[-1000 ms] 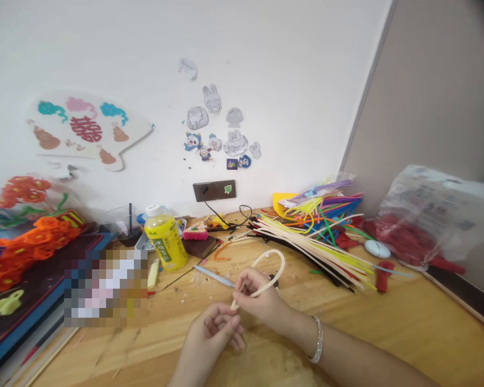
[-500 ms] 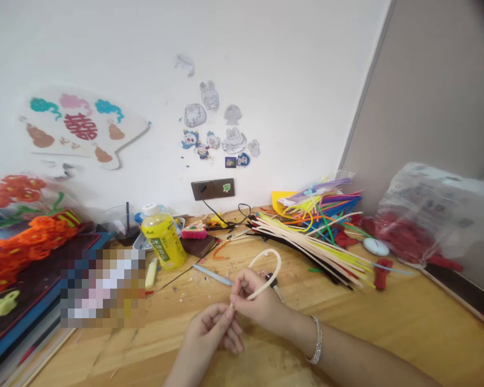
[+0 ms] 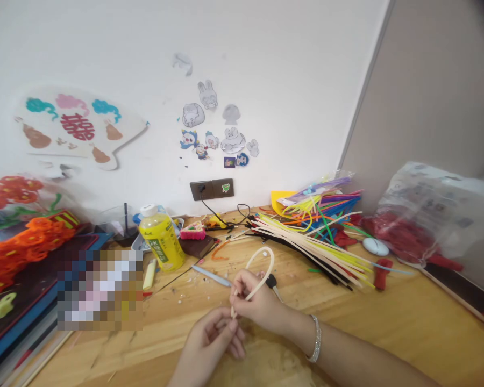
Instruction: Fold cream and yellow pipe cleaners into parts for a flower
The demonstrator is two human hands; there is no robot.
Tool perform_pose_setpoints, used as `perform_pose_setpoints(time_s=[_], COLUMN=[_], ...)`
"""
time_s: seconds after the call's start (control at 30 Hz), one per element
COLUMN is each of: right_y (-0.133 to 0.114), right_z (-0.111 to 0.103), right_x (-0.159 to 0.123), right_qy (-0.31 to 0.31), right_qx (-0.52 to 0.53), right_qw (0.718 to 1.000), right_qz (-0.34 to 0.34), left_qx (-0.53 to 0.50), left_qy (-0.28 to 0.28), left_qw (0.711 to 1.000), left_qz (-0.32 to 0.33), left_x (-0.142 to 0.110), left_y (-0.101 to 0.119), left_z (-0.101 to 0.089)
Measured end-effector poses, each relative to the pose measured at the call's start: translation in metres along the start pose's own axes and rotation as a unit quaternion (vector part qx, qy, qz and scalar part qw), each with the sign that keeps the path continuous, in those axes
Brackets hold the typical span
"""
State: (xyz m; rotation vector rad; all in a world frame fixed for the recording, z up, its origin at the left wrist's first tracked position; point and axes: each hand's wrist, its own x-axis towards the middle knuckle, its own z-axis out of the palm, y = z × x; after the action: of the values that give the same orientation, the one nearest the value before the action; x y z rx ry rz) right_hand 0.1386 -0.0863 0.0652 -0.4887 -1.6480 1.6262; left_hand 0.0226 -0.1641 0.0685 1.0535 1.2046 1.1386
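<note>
A cream pipe cleaner [image 3: 272, 263] is bent into a tall loop that rises above my hands. My right hand [image 3: 252, 295], with a sparkling bracelet at its wrist, pinches both sides of the loop near its base. Just below and to the left, my left hand [image 3: 215, 333] pinches the lower ends of the same pipe cleaner between thumb and forefinger. The very tips are hidden by the fingers. Behind my right hand lies a small black object [image 3: 270, 280], partly covered.
Bundled pipe cleaners [image 3: 306, 244] in many colours lie at back right. A yellow drink bottle [image 3: 161, 239] stands left of centre, near a grey-blue pen-like stick [image 3: 211, 275]. Orange fuzzy flowers [image 3: 28, 247] fill the left side; a clear plastic bag [image 3: 431, 215] sits at right.
My right hand has shifted slightly up from my left fingertips, baring a short length of the stems between them. The loop stands narrower and more upright.
</note>
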Motion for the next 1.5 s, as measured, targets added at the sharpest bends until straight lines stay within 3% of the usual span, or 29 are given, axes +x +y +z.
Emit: perform_pose_setpoints(time_s=[0.17, 0.4, 0.97, 1.13, 1.23, 1.3, 1.43, 1.5], right_y=[-0.001, -0.002, -0.007, -0.001, 0.003, 0.005, 0.005, 0.005], right_z=[0.0, 0.003, 0.002, -0.005, -0.01, -0.012, -0.009, -0.006], right_x=[0.0, -0.001, -0.002, 0.001, 0.005, 0.007, 0.007, 0.006], right_qy=[0.007, 0.003, 0.037, -0.042, 0.009, 0.022, -0.079, -0.085], right_qx=[-0.024, 0.018, -0.099, 0.008, 0.033, 0.033, 0.059, 0.076], right_qw=[1.0, 1.0, 0.994, 0.998, 0.998, 0.999, 0.993, 0.989], right_qz=[-0.011, -0.002, -0.006, -0.041, -0.06, -0.031, 0.071, 0.09], left_qx=[-0.004, -0.079, -0.091, -0.126, -0.165, -0.177, -0.192, -0.199], left_qy=[0.001, -0.008, -0.021, 0.017, 0.038, 0.043, 0.03, 0.024], left_qw=[1.0, 0.996, 0.993, 0.991, 0.985, 0.983, 0.98, 0.979], left_qz=[-0.011, -0.035, -0.067, -0.041, -0.033, -0.032, -0.039, -0.046], left_x=[0.002, 0.002, 0.001, 0.0, 0.001, 0.002, 0.002, 0.002], left_y=[-0.004, -0.001, -0.005, -0.003, 0.0, 0.001, 0.001, 0.001], left_z=[-0.003, -0.003, 0.002, -0.001, -0.004, -0.005, -0.004, -0.003])
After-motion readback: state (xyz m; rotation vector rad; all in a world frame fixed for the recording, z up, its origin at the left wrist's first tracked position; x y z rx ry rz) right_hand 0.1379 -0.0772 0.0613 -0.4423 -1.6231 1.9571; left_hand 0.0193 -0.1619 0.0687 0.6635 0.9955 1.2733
